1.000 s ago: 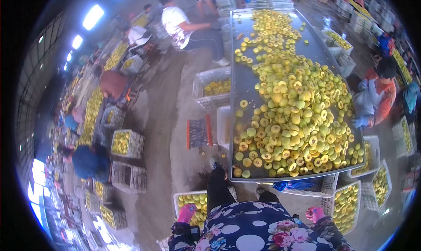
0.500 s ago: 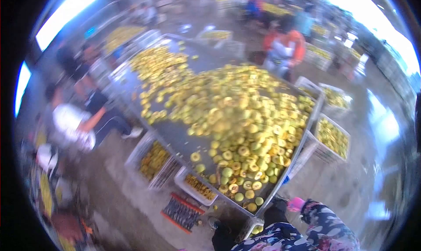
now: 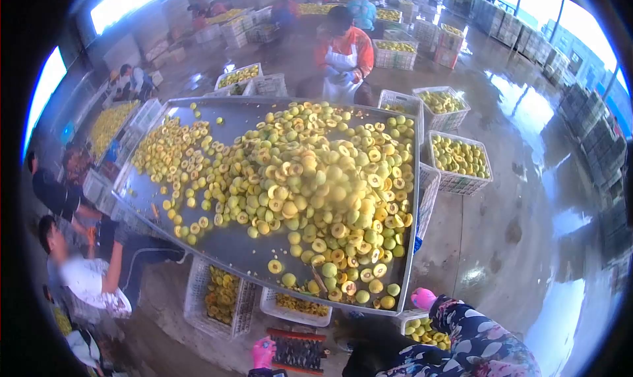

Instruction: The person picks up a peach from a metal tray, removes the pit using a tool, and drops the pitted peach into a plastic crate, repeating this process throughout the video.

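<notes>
My left hand [image 3: 264,353], in a pink glove, is at the bottom edge with its fingers curled closed; what they hold, if anything, is too small to make out. Right beside it is a dark slatted rack with red edges [image 3: 297,352]. My right hand [image 3: 423,298], also pink-gloved, is low by the near right corner of the metal table [image 3: 231,248]; its fingers do not show clearly. A heap of yellow-green fruit [image 3: 310,179], much of it halved with hollowed centres, covers much of the table. Below my right hand stands a crate of fruit halves [image 3: 425,332].
Under the near table edge are a crate of browner fruit [image 3: 191,304] and a white tub of small pieces [image 3: 297,316]. Fruit crates [image 3: 461,163] stand to the right on wet floor. A person in an orange top [image 3: 343,57] stands across; others sit at left.
The view has swung and sharpened, so the table appears further left and more level. My left hand has come into view beside the red-edged rack. My right hand stays near the table corner.
</notes>
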`<state>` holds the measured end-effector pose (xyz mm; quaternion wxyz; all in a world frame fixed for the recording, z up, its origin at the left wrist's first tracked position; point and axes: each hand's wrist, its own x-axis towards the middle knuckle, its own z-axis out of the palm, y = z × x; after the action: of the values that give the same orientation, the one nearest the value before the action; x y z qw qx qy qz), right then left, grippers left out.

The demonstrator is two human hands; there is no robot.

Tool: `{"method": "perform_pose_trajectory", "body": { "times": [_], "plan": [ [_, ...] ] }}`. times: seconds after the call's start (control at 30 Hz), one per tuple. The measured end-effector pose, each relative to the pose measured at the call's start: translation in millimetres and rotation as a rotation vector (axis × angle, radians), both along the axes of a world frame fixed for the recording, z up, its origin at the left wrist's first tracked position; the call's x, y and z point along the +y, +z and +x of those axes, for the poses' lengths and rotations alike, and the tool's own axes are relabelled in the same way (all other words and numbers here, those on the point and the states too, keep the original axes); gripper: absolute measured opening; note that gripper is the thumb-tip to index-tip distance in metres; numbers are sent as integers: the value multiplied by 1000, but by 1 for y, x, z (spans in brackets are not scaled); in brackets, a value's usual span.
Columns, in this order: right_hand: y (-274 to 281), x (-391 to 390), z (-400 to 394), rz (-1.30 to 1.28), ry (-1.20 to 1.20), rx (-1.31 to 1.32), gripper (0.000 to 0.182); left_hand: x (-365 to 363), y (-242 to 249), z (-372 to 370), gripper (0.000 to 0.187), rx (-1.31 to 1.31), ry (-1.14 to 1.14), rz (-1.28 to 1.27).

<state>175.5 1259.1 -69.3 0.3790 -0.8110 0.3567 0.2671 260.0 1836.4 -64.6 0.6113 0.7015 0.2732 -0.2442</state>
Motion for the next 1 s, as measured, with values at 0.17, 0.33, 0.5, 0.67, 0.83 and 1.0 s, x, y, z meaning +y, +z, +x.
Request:
{"method": "perform_pose_trajectory", "body": {
  "times": [0.17,0.33,0.5,0.67,0.83,1.0],
  "plan": [
    [-39,-4,33,-225,-108,67,43,-36,-18,56,25,14,-20,-72],
    [-59,-17,83,-267,-373,91,49,-66,-32,118,23,66,-21,-76],
    [-124,-25,94,-153,-563,41,49,-109,-51,177,23,85,-107,2],
    [-156,-21,90,-107,-676,78,42,-169,-68,214,23,92,-229,10],
    [-163,-22,87,-85,-677,61,32,-223,-75,236,22,107,-362,23],
    [-180,-10,79,-9,-1002,-149,27,-255,-73,243,22,133,-468,65]
  ]
}}
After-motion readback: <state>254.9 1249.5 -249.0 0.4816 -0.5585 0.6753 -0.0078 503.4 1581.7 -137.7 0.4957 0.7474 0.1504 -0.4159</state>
